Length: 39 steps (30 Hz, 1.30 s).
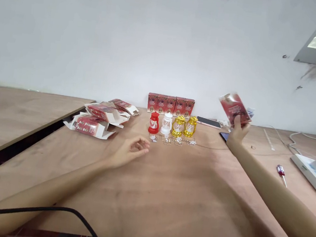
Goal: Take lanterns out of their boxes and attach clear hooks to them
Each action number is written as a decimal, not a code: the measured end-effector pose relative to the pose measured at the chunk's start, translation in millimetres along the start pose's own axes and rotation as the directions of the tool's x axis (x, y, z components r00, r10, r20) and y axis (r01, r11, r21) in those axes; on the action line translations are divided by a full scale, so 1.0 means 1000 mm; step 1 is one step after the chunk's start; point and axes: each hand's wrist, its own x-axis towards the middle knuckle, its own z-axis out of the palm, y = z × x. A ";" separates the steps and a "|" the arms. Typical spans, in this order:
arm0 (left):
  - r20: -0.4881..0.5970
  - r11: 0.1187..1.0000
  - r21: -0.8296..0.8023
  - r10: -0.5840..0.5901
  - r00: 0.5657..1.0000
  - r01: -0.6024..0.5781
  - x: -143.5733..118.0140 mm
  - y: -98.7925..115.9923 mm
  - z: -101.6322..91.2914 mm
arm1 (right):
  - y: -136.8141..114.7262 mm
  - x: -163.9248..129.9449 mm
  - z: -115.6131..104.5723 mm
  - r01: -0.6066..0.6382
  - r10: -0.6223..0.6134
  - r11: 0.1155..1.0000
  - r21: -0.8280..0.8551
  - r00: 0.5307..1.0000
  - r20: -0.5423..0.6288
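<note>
Red carton, raised at right of centre, clamped in the closed grip of the right hand. Left hand rests on the wooden bench, fingers loosely curled, holding nothing. Just beyond it stand red, white and two gold lanterns, backed by a row of boxes; flattened cartons lie at left.
</note>
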 end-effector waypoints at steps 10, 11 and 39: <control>0.027 0.912 -0.375 -0.170 0.985 0.167 0.003 -0.025 0.033 | -0.086 -0.179 -0.008 -0.326 0.188 0.946 0.000 0.548 0.815; 0.048 0.902 -0.387 -0.186 0.981 0.190 0.002 -0.025 0.032 | -0.089 -0.186 -0.005 -0.312 0.183 0.950 -0.009 0.533 0.826; 0.067 0.564 -0.749 -0.456 0.888 0.346 0.009 -0.033 0.018 | -0.095 -0.189 0.004 -0.620 0.310 0.780 0.081 0.497 0.810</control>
